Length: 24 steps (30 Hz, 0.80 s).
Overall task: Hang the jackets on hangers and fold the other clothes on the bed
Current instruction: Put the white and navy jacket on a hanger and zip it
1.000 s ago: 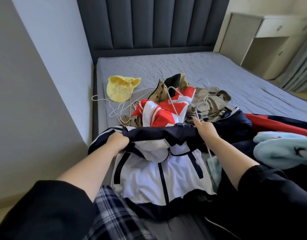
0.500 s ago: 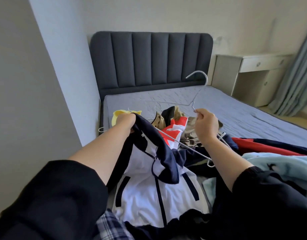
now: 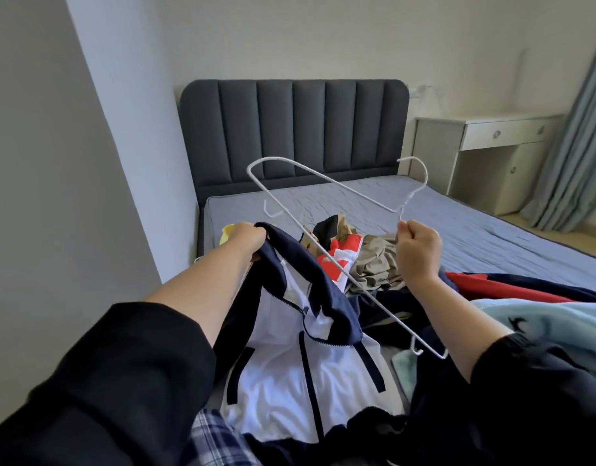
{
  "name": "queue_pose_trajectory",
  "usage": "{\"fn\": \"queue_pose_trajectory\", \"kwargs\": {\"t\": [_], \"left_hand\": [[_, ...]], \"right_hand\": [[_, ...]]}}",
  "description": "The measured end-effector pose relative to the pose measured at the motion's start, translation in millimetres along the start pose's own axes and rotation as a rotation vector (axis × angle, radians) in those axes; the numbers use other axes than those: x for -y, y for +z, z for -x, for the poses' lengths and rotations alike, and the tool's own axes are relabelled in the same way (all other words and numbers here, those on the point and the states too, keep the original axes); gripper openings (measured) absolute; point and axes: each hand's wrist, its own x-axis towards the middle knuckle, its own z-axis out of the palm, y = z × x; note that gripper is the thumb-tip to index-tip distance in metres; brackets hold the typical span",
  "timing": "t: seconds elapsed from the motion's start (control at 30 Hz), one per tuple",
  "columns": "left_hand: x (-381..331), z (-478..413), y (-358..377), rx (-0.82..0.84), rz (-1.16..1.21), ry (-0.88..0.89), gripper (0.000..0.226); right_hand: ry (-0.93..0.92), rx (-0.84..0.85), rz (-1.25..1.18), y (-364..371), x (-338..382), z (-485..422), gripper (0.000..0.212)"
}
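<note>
— Hands?
— Gripping the navy collar of a white jacket [image 3: 289, 364] with the left hand [image 3: 246, 238], fingers curled, above the bed [image 3: 458, 223]. Pinching the neck of a wire hanger [image 3: 400, 215] with the right hand [image 3: 419, 252].
— Hanger's direction?
— Held in the air over the clothes pile [image 3: 374, 264], beside the jacket. Hook up and rightward; long axis slanting from far left down to near right.

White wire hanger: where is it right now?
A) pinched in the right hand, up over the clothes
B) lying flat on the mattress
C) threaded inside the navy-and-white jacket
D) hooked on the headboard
A: the right hand pinches the white wire hanger just below its hook, in the air above the pile, while the left hand grips the navy-and-white jacket.
</note>
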Motion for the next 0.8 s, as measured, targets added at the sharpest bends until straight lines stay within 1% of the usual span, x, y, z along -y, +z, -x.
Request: {"fn": "queue_pose_trajectory", "kwargs": {"t": [0.07,0.13,0.17,0.23,0.33,0.4,0.5,0.6,0.67,0.73,0.8], "left_hand": [[3,2,-6,0.035,0.006,0.003,0.022],[7,1,-11,0.105,0.076,-0.011,0.01],[10,0,-13,0.147,0.121,-0.024,0.009],[15,-3,-18,0.182,0.181,-0.074,0.013],[21,-6,-21,0.151,0.184,-0.12,0.013],[22,-8,-23,0.073,0.134,-0.116,0.005],[26,-15,-25,-0.077,-0.053,-0.018,0.016],[30,-19,-24,-0.127,-0.297,0.12,0.018],[31,-17,-24,-0.184,-0.418,0.161,0.022],[33,-18,-27,-0.222,-0.484,0.179,0.022],[36,-20,-28,-0.217,-0.492,0.176,0.017]], "right_hand": [[-0.016,0.011,0.063,-6,-8,-2,0.043],[-0.056,0.027,0.141,-10,-14,-3,0.042],[-0.083,0.032,0.188,-11,-16,-2,0.041],[-0.136,0.026,0.282,-9,-19,1,0.037],[-0.206,-0.001,0.395,-5,-23,8,0.028],[-0.265,-0.019,0.463,-3,-25,12,0.022],[-0.335,-0.047,0.527,3,-26,17,0.019],[-0.344,-0.074,0.557,8,-25,19,0.021],[-0.335,-0.081,0.576,7,-26,16,0.022],[-0.32,-0.086,0.579,4,-28,13,0.02],[-0.324,-0.076,0.58,3,-27,12,0.019]]}}
